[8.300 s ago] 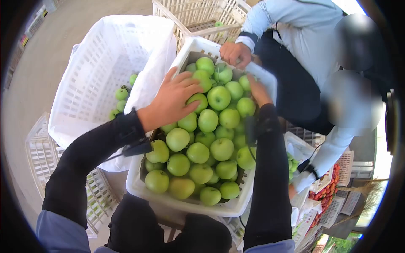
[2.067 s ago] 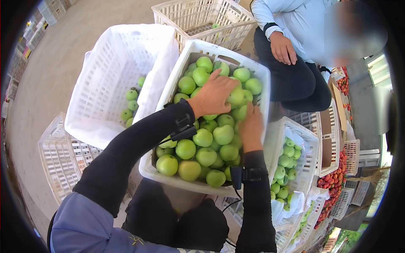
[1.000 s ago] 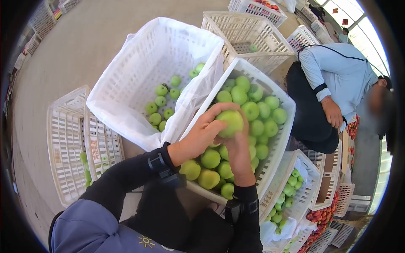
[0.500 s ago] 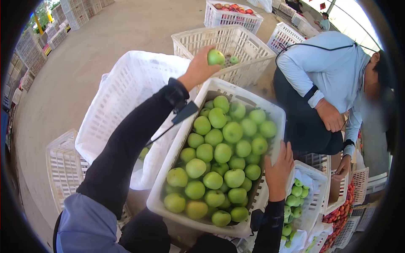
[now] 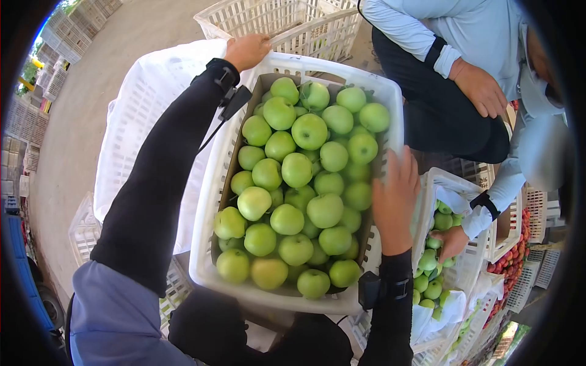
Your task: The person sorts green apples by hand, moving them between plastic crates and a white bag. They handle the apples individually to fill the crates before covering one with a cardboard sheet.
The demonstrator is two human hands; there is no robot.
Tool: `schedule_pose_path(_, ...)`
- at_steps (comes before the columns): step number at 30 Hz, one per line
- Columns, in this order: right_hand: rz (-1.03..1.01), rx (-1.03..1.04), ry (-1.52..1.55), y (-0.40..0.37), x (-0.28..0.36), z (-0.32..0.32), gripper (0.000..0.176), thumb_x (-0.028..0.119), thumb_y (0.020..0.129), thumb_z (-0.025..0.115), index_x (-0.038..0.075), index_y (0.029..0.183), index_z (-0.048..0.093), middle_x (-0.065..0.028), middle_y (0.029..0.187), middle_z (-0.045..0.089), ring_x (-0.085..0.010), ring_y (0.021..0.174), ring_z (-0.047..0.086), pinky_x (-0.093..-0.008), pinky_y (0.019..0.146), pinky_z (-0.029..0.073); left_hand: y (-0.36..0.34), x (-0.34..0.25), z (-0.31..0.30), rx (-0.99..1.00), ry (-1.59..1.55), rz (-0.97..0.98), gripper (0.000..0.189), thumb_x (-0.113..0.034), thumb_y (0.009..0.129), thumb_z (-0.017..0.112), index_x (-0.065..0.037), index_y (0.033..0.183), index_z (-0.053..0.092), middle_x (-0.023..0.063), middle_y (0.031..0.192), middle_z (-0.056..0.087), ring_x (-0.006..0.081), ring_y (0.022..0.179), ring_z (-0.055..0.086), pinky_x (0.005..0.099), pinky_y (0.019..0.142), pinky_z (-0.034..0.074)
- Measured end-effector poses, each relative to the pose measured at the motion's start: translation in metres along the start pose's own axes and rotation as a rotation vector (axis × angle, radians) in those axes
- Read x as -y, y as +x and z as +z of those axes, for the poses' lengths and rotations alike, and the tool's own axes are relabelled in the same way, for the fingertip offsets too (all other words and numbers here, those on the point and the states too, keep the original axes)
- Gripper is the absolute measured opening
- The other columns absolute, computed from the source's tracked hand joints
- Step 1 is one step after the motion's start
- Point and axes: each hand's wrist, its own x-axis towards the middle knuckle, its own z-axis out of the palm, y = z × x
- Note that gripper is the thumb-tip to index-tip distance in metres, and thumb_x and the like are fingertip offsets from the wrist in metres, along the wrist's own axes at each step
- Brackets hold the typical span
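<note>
A white plastic crate (image 5: 201, 244) lined with cardboard is in front of me, filled with green apples (image 5: 296, 169). My left hand (image 5: 248, 52) is at its far left corner, fingers bent over the rim and the fingertips partly hidden. No apple shows in that hand. My right hand (image 5: 395, 198) lies along the crate's right rim, fingers stretched out and a little blurred, holding nothing. Left of the crate stands another white crate (image 5: 137, 122) with a white liner, partly covered by my left arm. Beyond my left hand is an off-white slatted crate (image 5: 317, 36).
Close on the right sits a co-worker (image 5: 452, 36), one hand (image 5: 453, 241) among green apples in a lined crate (image 5: 430, 183). Red fruit (image 5: 510, 259) and more crates lie behind. Stacked crates (image 5: 67, 30) stand at the far left, near a blue vehicle (image 5: 21, 256).
My left hand held a green apple over the far crate; now it is back at the near crate's corner without it. The co-worker's hand has moved into the apples. My view has shifted.
</note>
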Motion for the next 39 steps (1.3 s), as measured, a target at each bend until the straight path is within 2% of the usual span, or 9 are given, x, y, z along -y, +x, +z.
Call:
schedule_pose_path(3,-0.116,0.006,-0.139,0.007,0.002,-0.001,0.064,0.011,0.078,0.069,0.006,0.137,0.044,-0.0188,0.142,0.04,-0.0359,0.133,0.037,-0.048,0.111,0.028,-0.044,-0.029,-0.008,-0.358,-0.114,0.311,0.039,-0.028,0.089,0.06,-0.008,0.121,0.061,0.0125,0.122,0.064,0.031,0.114,0.058,0.0448,0.098,0.041)
schedule_pose_path(6,-0.233,0.014,-0.114,0.026,0.004,0.01,0.064,0.014,0.076,0.071,0.006,0.134,0.047,-0.0173,0.133,0.047,-0.0352,0.128,0.042,-0.0463,0.11,0.028,-0.106,-0.086,-0.036,-0.087,-0.354,0.451,0.036,-0.017,0.082,0.068,-0.005,0.115,0.062,0.0126,0.124,0.061,0.0312,0.114,0.057,0.0424,0.098,0.042)
schedule_pose_path(9,-0.284,0.078,-0.092,0.043,0.009,0.019,0.065,0.017,0.072,0.075,0.007,0.13,0.049,-0.015,0.121,0.054,-0.033,0.117,0.049,-0.045,0.107,0.032,-0.156,-0.123,-0.013,-0.1,-0.344,0.82,0.05,-0.025,0.078,0.072,-0.008,0.123,0.058,0.0095,0.111,0.064,0.0295,0.113,0.054,0.0465,0.107,0.034)
schedule_pose_path(18,-0.297,0.153,-0.182,0.046,0.006,0.024,0.066,0.031,0.063,0.082,0.006,0.118,0.056,-0.0121,0.098,0.06,-0.0279,0.099,0.056,-0.0454,0.102,0.033,-0.161,-0.156,0.038,0.164,-0.173,0.701,0.067,-0.03,0.063,0.079,-0.009,0.122,0.056,0.0079,0.1,0.062,0.0285,0.114,0.051,0.0536,0.113,0.023)
schedule_pose_path(24,-0.264,0.244,-0.192,0.033,0.016,0.029,0.07,0.036,0.065,0.082,0.006,0.123,0.054,-0.0122,0.1,0.059,-0.0267,0.1,0.056,-0.0442,0.099,0.034,-0.17,-0.163,0.04,0.043,-0.05,0.687,0.074,-0.027,0.059,0.079,-0.008,0.126,0.054,0.0073,0.108,0.058,0.0301,0.116,0.049,0.0599,0.112,0.021)
schedule_pose_path(28,-0.212,0.242,-0.153,0.035,0.017,0.031,0.069,0.036,0.069,0.08,0.007,0.125,0.053,-0.0126,0.106,0.058,-0.0277,0.102,0.056,-0.0424,0.098,0.036,-0.162,-0.152,0.035,0.121,-0.156,0.767,0.075,-0.028,0.064,0.076,-0.007,0.131,0.051,0.0097,0.121,0.055,0.0286,0.123,0.046,0.0572,0.113,0.022)
schedule_pose_path(34,-0.186,0.178,0.337,0.076,-0.009,0.026,0.054,0.03,0.082,0.067,0.005,0.128,0.054,-0.0129,0.121,0.06,-0.0305,0.118,0.052,-0.0447,0.104,0.033,-0.169,-0.105,-0.019,-0.019,-0.271,0.675,0.062,-0.023,0.079,0.069,-0.006,0.135,0.047,0.0141,0.135,0.051,0.0305,0.133,0.041,0.051,0.114,0.024)
schedule_pose_path(36,-0.274,-0.107,-0.051,0.101,-0.02,0.032,0.042,0.026,0.088,0.059,0.004,0.124,0.057,-0.0142,0.12,0.062,-0.0314,0.118,0.053,-0.0446,0.104,0.034,-0.171,-0.087,-0.031,-0.005,-0.258,0.613,0.06,-0.021,0.08,0.067,-0.007,0.135,0.048,0.0144,0.136,0.051,0.0309,0.133,0.041,0.0504,0.114,0.024)
schedule_pose_path(39,-0.314,-0.092,-0.326,0.122,-0.023,0.049,0.038,0.025,0.09,0.056,0.005,0.122,0.058,-0.0146,0.112,0.065,-0.0313,0.115,0.055,-0.0431,0.103,0.036,-0.179,-0.066,-0.022,0.003,-0.25,0.512,0.057,-0.019,0.082,0.066,-0.007,0.135,0.048,0.0147,0.136,0.051,0.0312,0.132,0.041,0.0494,0.114,0.024)
